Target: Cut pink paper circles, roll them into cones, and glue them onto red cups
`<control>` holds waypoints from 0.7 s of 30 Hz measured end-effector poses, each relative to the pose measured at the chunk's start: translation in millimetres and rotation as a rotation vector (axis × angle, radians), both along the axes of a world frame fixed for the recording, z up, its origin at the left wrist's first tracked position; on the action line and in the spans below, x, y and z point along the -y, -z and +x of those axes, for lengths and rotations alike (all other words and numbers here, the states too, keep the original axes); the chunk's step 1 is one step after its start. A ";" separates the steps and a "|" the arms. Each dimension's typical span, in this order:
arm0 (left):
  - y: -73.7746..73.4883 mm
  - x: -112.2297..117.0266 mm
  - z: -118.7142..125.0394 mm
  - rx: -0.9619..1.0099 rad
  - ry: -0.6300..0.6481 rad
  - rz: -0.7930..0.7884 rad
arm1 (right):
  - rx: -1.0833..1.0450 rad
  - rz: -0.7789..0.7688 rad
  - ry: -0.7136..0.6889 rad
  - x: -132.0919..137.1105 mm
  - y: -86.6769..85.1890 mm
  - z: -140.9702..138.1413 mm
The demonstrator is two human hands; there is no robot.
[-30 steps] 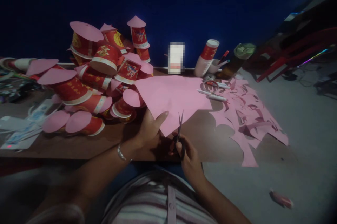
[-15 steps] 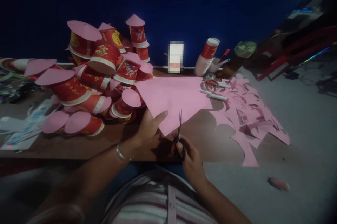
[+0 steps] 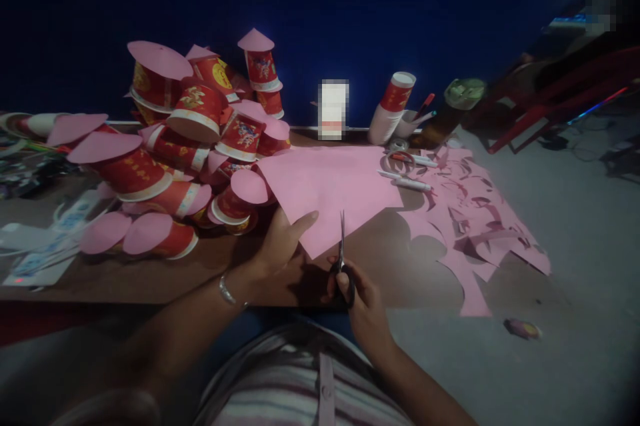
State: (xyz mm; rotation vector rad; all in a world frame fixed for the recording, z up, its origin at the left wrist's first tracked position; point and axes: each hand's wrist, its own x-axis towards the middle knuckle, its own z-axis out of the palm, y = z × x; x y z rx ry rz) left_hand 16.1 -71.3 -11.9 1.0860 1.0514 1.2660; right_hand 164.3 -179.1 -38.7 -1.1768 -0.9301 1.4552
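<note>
A pink paper sheet (image 3: pixel 340 179) lies over the table with one corner pointing toward me. My left hand (image 3: pixel 283 239) grips its left edge, thumb on top and fingers hidden underneath. In my right hand (image 3: pixel 363 289) is a pair of scissors (image 3: pixel 342 246), fingers in the black handles. The blades point away from me over the sheet's near right edge and look nearly closed; whether they touch the paper I cannot tell. Left of the sheet is a pile of red paper cups with pink cone tops, among them a cup (image 3: pixel 235 203) close to my left hand.
Pink paper scraps (image 3: pixel 480 213) cover the table's right side. Markers (image 3: pixel 405 181) and a tape roll (image 3: pixel 399 161) lie by stacked cups (image 3: pixel 393 109) and a jar (image 3: pixel 463 96). A power strip (image 3: pixel 60 239) is at the left. A small object (image 3: pixel 523 329) is on the floor.
The small object on the floor at the right shows farther up and left, with its visible side changed. My hands, the sheet and the scissors have hardly moved.
</note>
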 end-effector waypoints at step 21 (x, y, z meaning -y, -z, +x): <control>-3.3 -5.3 -4.3 0.051 0.047 -0.070 | -0.051 -0.010 -0.015 2.8 2.6 3.9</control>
